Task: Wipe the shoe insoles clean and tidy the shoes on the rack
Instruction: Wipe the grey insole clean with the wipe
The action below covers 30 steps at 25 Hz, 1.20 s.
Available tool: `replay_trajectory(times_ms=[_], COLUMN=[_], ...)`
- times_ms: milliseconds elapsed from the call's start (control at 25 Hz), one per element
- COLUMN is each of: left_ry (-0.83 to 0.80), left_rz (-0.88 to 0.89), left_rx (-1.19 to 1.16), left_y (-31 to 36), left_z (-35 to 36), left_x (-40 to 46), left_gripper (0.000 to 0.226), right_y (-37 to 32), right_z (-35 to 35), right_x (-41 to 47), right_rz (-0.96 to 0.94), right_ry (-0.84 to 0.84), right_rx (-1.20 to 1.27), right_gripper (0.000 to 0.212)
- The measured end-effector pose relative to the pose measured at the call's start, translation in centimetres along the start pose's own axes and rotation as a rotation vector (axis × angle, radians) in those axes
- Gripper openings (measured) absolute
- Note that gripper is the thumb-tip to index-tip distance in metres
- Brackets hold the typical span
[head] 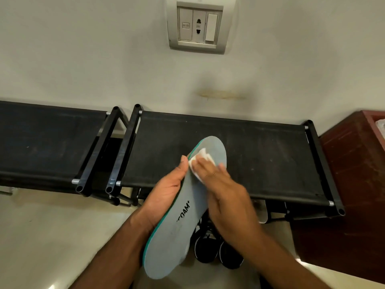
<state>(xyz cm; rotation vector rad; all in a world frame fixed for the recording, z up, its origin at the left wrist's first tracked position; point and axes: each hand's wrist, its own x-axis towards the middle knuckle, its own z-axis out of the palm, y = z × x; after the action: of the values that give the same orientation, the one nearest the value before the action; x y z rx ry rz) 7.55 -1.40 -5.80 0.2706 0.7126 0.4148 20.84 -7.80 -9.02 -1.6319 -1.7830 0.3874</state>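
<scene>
Pale wall (83,59) ahead of us, a switch plate (198,28) up top, and two black fabric-topped racks (239,153) side by side below it. We've got the grey insole (183,222) cradled from beneath in our left hand (166,197), thumb curled over its green edge. Our right hand (227,197) presses a white wipe (201,161) flat-fingered onto the toe end. Black shoes (218,251) sit on the floor underneath, toes toward us.

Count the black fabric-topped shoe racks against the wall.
2. One black fabric-topped shoe rack stands left; the other sits centre, behind the hands. More may lie outside the frame.
</scene>
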Motion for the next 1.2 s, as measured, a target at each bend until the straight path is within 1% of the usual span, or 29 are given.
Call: replay_trajectory(times_ms=[40, 120, 200, 280, 320, 360, 400, 480, 520, 560, 600, 640, 680, 720, 760, 800, 880, 920, 960, 1040, 1080, 1120, 1200], left_ry=[0.032, 0.101, 0.105, 0.154, 0.133, 0.142, 0.132, 0.044, 0.001, -0.06, -0.099, -0.077, -0.065, -0.052, -0.04, -0.024, 0.043, 0.069, 0.073, 0.077, 0.091, 0.102, 0.119], left_rz=[0.01, 0.077, 0.121, 0.14, 0.103, 0.096, 0.12, 0.102, 0.099, 0.055, 0.072, 0.106, 0.142, 0.161, 0.172, 0.171, 0.163, 0.164, 0.173, 0.209, 0.222, 0.226, 0.221], left_rx=[-0.033, 0.017, 0.004, -0.066, -0.155, -0.191, -0.14, -0.078, -0.05, -0.084, -0.081, -0.055, -0.051, -0.094, -0.104, -0.089, -0.022, 0.004, 0.011, -0.023, -0.026, -0.013, 0.011], left_y=[0.4, 1.0, 1.1, 1.2, 1.4, 1.6, 1.3, 0.7, 0.5, 0.4, 0.3, 0.3, 0.5, 0.7, 0.9, 1.1, 1.2, 1.4, 1.5, 1.6, 1.6, 1.5, 1.4], left_z=[-0.5, -1.2, -1.7, -1.5, -1.7, -1.2, -1.5, -1.4, -1.0, -0.8, -0.6, -0.5, -0.5, -0.5, -0.4, -0.5, -0.9, -0.8, -0.7, -0.7, -0.7, -0.5, -0.3], left_x=[0.3, 0.8, 1.0, 0.8, 0.9, 0.7, 0.8, 0.8, 0.3, 0.3, 0.4, 0.5, 0.5, 0.5, 0.4, 0.3, 0.3, 0.1, 0.0, 0.0, -0.1, -0.2, -0.4], left_gripper=[0.064, 0.063, 0.056, 0.05, 0.042, 0.034, 0.032, 0.029, 0.037, 0.046, 0.048, 0.047, 0.045, 0.044, 0.044, 0.045, 0.046, 0.044, 0.04, 0.037, 0.037, 0.038, 0.037], right_y=[-1.1, -1.8, -1.2, -0.8, -0.7, -0.4, 0.2, 1.7, 2.3, 2.5, 2.1, 1.3, 0.3, 0.0, 0.4, 1.4, 3.1, 3.1, 2.2, 0.5, 0.7, 1.5, 3.1], right_z=[0.8, 1.6, 1.5, 1.2, 1.1, 0.9, 0.6, -0.5, -1.0, -1.3, -1.2, -0.8, -0.3, 0.1, 0.0, -0.4, -1.4, -1.4, -1.0, 0.3, 0.5, 0.1, -1.0], right_x=[-0.6, -1.1, -0.8, -0.4, -0.3, -0.2, 0.1, 0.8, 1.1, 1.3, 1.2, 0.9, 0.4, 0.0, -0.1, 0.3, 1.0, 1.1, 0.8, -0.5, -0.7, -0.3, 1.0], right_rz=[-0.062, -0.126, -0.118, -0.093, -0.087, -0.089, -0.087, -0.024, 0.042, 0.104, 0.133, 0.109, 0.033, -0.065, -0.124, -0.099, 0.089, 0.137, 0.104, -0.097, -0.165, -0.147, 0.05], right_ry=[-0.053, -0.089, -0.073, -0.084, -0.096, -0.094, -0.078, -0.015, 0.023, 0.054, 0.067, 0.046, -0.006, -0.056, -0.077, -0.059, 0.034, 0.045, 0.018, -0.092, -0.111, -0.098, -0.007], right_rx=[-0.018, -0.046, -0.083, -0.083, -0.088, -0.094, -0.105, -0.136, -0.134, -0.109, -0.078, -0.066, -0.072, -0.1, -0.12, -0.127, -0.079, -0.051, -0.055, -0.084, -0.103, -0.111, -0.091], right_gripper=[0.065, 0.067, 0.073, 0.077, 0.075, 0.07, 0.066, 0.068, 0.07, 0.07, 0.068, 0.066, 0.066, 0.067, 0.069, 0.073, 0.071, 0.07, 0.07, 0.072, 0.072, 0.072, 0.069])
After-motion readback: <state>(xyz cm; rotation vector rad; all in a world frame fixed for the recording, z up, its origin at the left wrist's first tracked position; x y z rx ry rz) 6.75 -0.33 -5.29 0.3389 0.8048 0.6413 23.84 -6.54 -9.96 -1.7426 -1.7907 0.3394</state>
